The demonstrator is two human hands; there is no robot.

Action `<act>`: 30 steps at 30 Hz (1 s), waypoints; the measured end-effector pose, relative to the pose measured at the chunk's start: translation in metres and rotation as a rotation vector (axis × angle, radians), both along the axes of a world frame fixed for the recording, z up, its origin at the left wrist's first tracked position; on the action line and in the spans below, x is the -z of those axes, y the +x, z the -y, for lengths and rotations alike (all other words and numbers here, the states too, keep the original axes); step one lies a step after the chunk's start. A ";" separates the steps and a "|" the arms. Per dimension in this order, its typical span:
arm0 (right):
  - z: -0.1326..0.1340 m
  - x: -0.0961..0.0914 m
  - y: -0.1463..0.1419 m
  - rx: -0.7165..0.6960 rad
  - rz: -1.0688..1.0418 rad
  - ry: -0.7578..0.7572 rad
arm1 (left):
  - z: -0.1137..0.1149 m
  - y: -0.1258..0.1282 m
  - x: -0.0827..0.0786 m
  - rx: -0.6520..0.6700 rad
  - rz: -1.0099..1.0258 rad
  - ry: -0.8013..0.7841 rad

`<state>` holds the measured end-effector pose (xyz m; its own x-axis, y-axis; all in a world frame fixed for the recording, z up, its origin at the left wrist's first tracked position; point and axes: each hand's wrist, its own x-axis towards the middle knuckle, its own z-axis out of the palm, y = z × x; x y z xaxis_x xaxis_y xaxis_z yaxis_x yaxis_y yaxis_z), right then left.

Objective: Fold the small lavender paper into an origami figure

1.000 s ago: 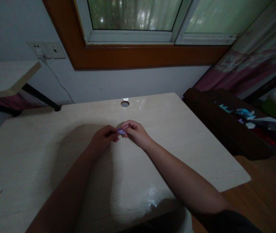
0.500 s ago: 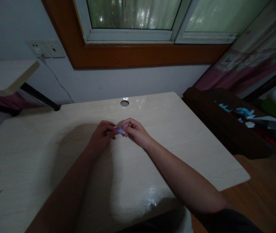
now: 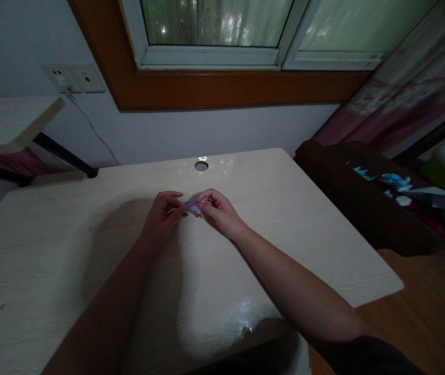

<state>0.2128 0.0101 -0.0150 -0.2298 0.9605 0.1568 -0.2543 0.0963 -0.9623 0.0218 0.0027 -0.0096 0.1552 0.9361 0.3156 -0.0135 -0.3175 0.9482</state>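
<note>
Between my hands, over the middle of the table [image 3: 222, 271], is a small piece of purple paper [image 3: 193, 207], looking folded, with a darker purple strip along its upper left. My right hand [image 3: 218, 211] pinches its right end between thumb and fingers. At the left end, the thumb and a finger of my left hand [image 3: 165, 210] close on the paper's tip, while the index finger stretches out above it. Fingers cover both ends, so the paper's full shape is hidden.
A round cable hole [image 3: 201, 166] lies near the table's back edge. At the left stands a raised shelf [image 3: 15, 125] on black legs. A white cable [image 3: 91, 127] hangs from the wall socket. Dark wooden furniture [image 3: 363, 208] with assorted items is at the right.
My left hand has shifted slightly left and its index finger has lifted and straightened, baring more of the purple paper. My right hand stays nearly in place.
</note>
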 end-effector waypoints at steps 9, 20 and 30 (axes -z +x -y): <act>0.005 0.000 -0.002 -0.033 0.149 0.079 | 0.000 0.000 -0.006 0.026 -0.118 -0.079; 0.011 -0.008 -0.001 0.041 0.329 0.353 | 0.000 -0.001 0.000 0.013 -0.013 -0.184; 0.009 -0.001 -0.003 0.069 0.335 0.192 | 0.001 0.001 -0.002 -0.025 -0.013 -0.166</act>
